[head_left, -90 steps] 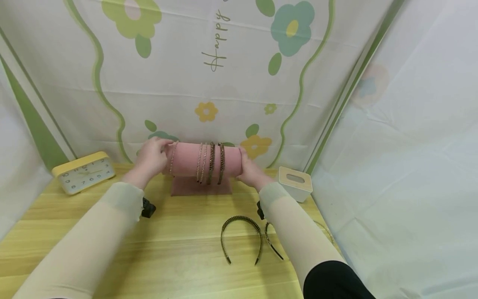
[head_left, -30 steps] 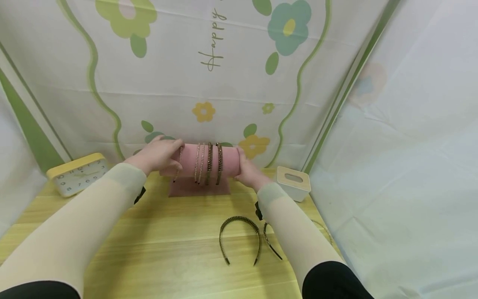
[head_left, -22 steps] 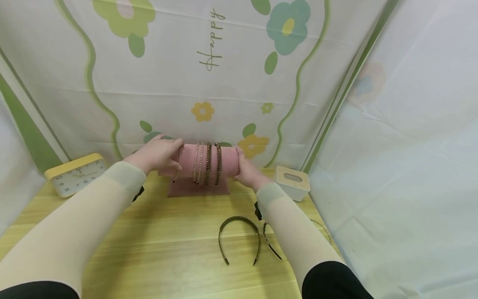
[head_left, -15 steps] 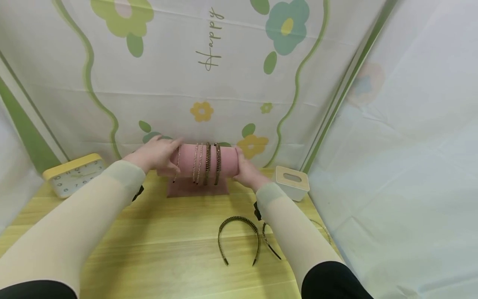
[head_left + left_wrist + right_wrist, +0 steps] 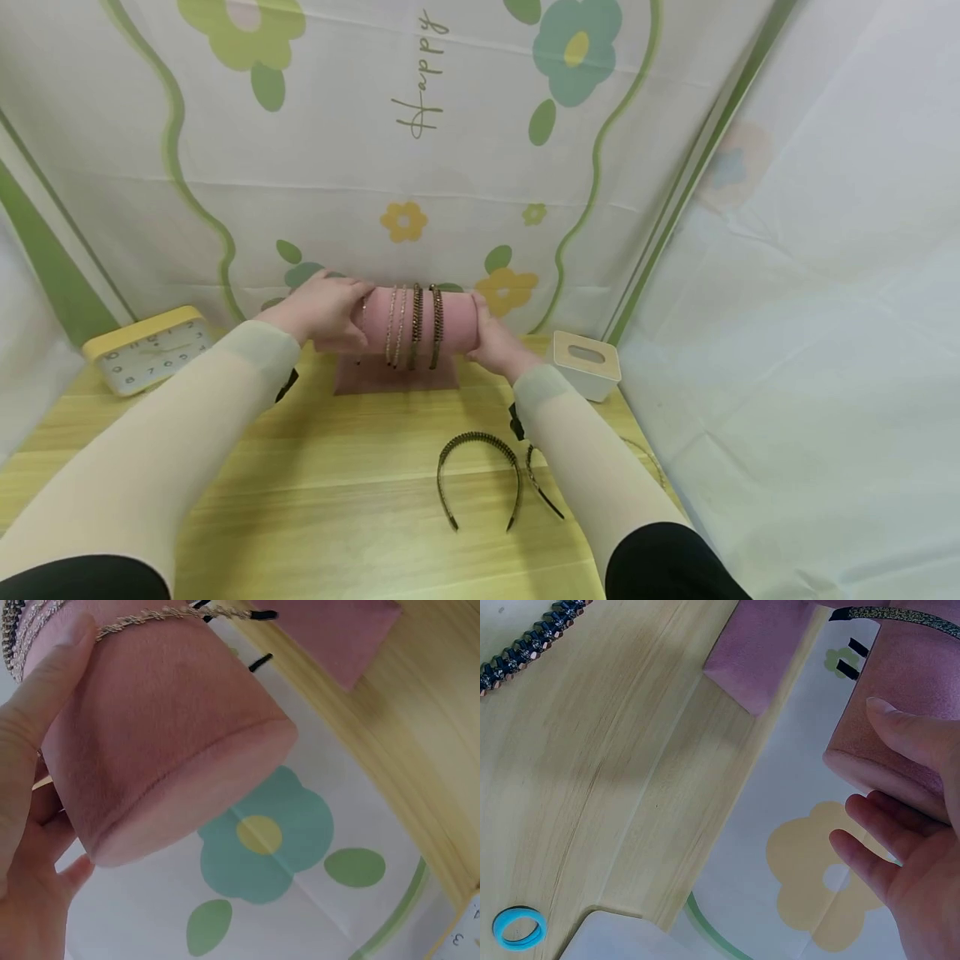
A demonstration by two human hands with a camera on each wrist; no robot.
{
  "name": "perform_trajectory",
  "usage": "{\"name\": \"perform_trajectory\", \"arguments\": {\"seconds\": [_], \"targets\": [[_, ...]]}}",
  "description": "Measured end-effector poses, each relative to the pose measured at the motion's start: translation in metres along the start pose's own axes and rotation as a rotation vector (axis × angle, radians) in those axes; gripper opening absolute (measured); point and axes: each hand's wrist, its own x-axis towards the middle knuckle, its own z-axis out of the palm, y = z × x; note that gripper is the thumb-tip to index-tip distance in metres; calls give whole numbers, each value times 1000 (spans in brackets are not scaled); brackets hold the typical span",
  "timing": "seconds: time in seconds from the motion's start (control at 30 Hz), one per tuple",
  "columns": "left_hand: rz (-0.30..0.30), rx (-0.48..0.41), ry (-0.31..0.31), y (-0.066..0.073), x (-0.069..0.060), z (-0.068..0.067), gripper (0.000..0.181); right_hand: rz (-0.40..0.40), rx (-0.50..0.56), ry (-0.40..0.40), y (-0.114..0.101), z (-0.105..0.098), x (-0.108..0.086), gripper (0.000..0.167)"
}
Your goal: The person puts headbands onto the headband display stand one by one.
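Left grip on roll, turquoise ring in right wrist view only

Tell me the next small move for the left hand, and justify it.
Probably ease the lone pale headband slightly along the pink roll toward the two pale headbands: a gap separates it from them, the left hand has its thumb right by it, and the right hand is on the roll's opposite end, which should help steady it.
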Motion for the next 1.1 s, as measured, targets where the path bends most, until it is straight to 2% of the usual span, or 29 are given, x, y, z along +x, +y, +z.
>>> {"name": "perform_trajectory", "arguments": {"seconds": [0.33,0.67,0.93,1.03,1.1], "targets": [[-9,-59,34,12,8,10,99,-10,6,0,-1,0,0,120],[-40,-90,-37,15,10,9,107,-10,12,-2,-3,1,0,122],[-46,-117,-51,15,9,11,114,-18,12,-12,-2,0,1,121],[-45,-145,-26,16,7,13,119,-5,11,-21,-1,0,2,120],[-42,-160,26,17,4,15,121,10,14,-27,0,0,2,120]]}}
